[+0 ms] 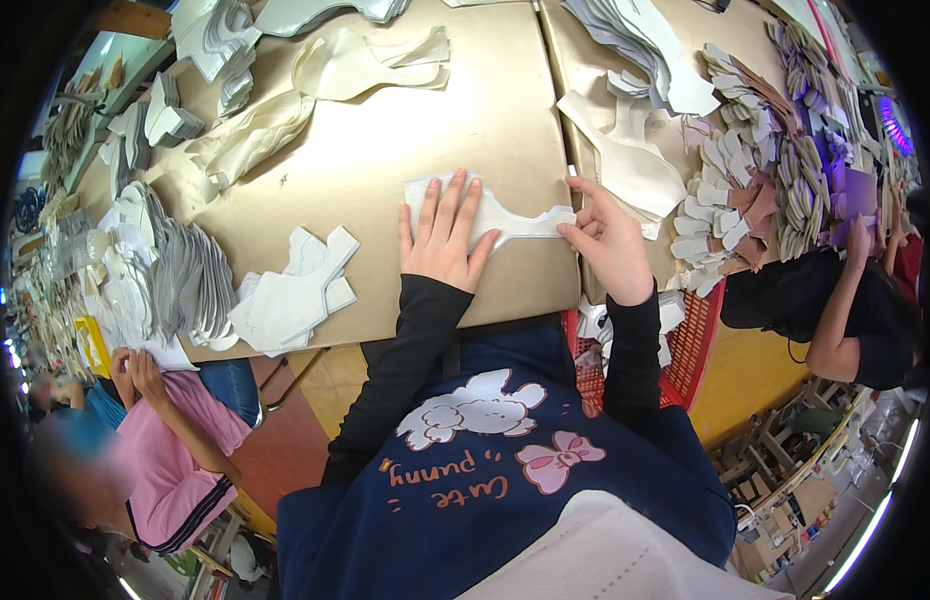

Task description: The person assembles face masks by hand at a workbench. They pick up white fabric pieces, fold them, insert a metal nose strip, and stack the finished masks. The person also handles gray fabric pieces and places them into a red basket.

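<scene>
A white cut-out piece [515, 222] of sheet material, wide at one end and curving to a narrow arm, lies flat on the gold-coloured table in front of me. My left hand [443, 235] rests palm down on its wide part, fingers stretched out and pressing nothing else. At the narrow end, the thumb and fingers of my right hand [610, 240] close on the tip, with the index finger raised beside a small white bit at the table seam. To the left sits a small stack of similar white pieces [295, 290].
Cream pieces [370, 65] lie farther back, and grey-white stacks [190, 270] line the left. Across the seam are more white pieces [625, 150] and beige bundles [730, 190]. A red crate [693, 345] stands below the right edge. Co-workers sit at left and right.
</scene>
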{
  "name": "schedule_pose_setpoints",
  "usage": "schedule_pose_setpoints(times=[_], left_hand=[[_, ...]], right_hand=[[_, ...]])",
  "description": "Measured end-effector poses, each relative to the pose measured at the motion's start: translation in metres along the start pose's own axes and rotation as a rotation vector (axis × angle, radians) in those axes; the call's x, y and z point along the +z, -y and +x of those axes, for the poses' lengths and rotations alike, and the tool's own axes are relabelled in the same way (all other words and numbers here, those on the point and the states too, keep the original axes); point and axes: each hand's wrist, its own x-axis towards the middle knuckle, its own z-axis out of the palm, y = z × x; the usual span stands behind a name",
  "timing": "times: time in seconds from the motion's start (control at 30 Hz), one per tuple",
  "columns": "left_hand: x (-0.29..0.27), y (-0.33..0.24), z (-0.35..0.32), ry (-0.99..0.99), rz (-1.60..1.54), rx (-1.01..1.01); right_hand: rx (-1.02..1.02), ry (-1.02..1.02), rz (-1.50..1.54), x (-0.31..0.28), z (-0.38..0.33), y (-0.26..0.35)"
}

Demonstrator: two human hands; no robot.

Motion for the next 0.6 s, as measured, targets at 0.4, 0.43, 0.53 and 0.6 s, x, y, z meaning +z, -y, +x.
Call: schedule_pose_setpoints(times=[0.4, 0.43, 0.53, 0.6], left_hand=[[0.003, -0.024, -0.009, -0.140, 0.036, 0.102], [0.005, -0.027, -0.011, -0.190, 0.008, 0.189], [0.014, -0.039, -0.015, -0.114, -0.112, 0.249], [0.017, -0.044, -0.017, -0.085, -0.061, 0.256]], right_hand=[[-0.009, -0.052, -0.159, 0.002, 0.004, 0.008], [0.001, -0.062, -0.165, 0.004, 0.004, 0.008], [-0.024, -0.130, -0.227, 0.010, 0.003, 0.009], [-0.052, -0.199, -0.408, 0.011, -0.001, 0.010]])
